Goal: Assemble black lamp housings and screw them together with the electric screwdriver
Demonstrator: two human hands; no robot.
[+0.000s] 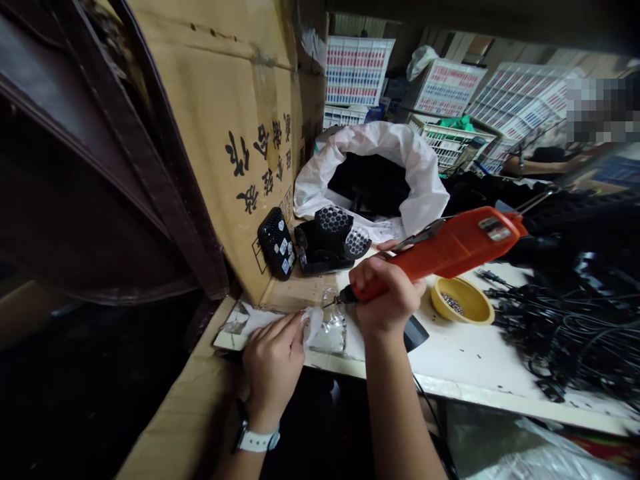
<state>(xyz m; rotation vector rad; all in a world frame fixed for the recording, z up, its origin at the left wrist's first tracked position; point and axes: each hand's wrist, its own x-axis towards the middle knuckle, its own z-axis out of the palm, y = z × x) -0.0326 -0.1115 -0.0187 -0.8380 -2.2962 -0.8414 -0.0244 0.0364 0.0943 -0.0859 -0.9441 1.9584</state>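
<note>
My right hand (390,293) is wrapped around the front of an orange-red electric screwdriver (450,243). Its thin bit points left and down, with the tip close to a crumpled whitish piece (313,325), perhaps tissue or thin plastic. The fingers of my left hand (277,353) are closed on that piece at the bench's front edge; their tips are partly hidden. Clear tape or film (333,333) lies just right of it. Beside my right wrist rests a flat dark part (415,333), and further right stands a yellow bowl (463,300) holding small screws.
A tall cardboard box (220,100) walls off the left. Behind my hands are a black speaker-like case (277,243), black honeycomb-mesh parts (333,220) and a white sack (425,173) with dark contents. Black cables (560,327) pile at right. Another person's arm (540,167) shows beyond.
</note>
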